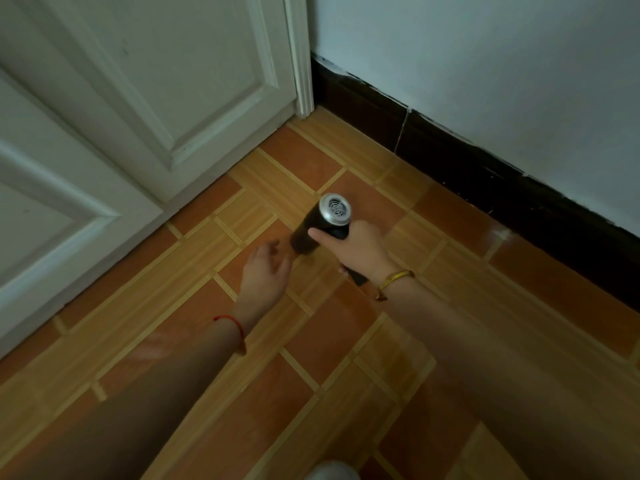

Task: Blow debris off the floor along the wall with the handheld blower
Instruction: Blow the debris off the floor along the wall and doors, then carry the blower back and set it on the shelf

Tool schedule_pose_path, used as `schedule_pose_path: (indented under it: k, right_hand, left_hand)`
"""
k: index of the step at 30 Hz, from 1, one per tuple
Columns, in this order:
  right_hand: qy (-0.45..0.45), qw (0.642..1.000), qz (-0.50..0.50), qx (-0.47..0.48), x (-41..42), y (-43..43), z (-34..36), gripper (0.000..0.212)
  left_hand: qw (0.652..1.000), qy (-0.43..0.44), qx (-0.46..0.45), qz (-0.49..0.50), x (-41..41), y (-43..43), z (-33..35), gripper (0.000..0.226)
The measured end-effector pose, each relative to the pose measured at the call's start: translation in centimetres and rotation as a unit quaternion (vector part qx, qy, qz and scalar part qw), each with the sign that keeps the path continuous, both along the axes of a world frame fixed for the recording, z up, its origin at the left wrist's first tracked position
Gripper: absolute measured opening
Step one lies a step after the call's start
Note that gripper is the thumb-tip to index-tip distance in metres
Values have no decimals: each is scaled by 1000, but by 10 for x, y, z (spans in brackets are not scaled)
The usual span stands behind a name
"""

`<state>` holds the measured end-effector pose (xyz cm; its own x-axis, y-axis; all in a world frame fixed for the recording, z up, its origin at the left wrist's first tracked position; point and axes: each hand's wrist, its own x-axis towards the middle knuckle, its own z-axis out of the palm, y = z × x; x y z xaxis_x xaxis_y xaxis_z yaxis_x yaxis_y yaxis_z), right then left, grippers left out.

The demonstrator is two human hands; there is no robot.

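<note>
Blower (311,232) is in the R hand (358,249). From my feed I see the fingers wrapped tight round the handle, index laid fwd along the black barrel, handle butt poking out below the wrist. Silver rear grille faces up at the cam; nozzle tilts down and left at the floor (311,341), held above the tiles, not touching as far as I can tell.

L hand (266,271) is just beside the nozzle end, fingers loose and spread, holding nothing. It's blurred, so I can't tell if a fingertip touches the barrel.

Blower is out in the corner area, approx midway between the white door (156,81) on the left and the dark skirting (450,150) under the pale wall (485,81) on the right, apart from both.

Red string (230,329) on L wrist, gold bracelet (394,277) on R.
</note>
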<state>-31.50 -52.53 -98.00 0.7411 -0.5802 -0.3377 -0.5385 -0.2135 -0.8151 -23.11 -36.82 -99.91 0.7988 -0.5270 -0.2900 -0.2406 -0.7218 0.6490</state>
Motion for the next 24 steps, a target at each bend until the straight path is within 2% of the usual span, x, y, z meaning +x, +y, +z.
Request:
schedule_pose_path:
  k: [3,6,8,11,13,17,24]
  right_hand:
    - [-24,980,-53,190,-15,-5,9,38]
    - [-35,956,-80,282,-29,-12,15,41]
    - [-41,943,-92,319,-39,-18,16,42]
    - [-56,932,-85,348,-55,-22,13,45]
    - [-78,928,-86,354,-67,-25,12,48]
    - [-121,926,-77,349,-87,-31,14,51]
    - [-118,930,-91,335,-107,-36,14,53]
  left_hand:
    - [977,170,-72,106,-3,-14,15,56]
    - [904,344,-176,181,-7,-27,23,60]
    - [862,407,-226,200,-12,-36,29,55]
    - [829,445,-278,196,-24,-49,34,42]
    - [819,453,-300,186,-30,-57,36,42]
    - [816,457,-315,162,-41,-68,40,51]
    - [817,460,-315,147,-58,-78,41,54]
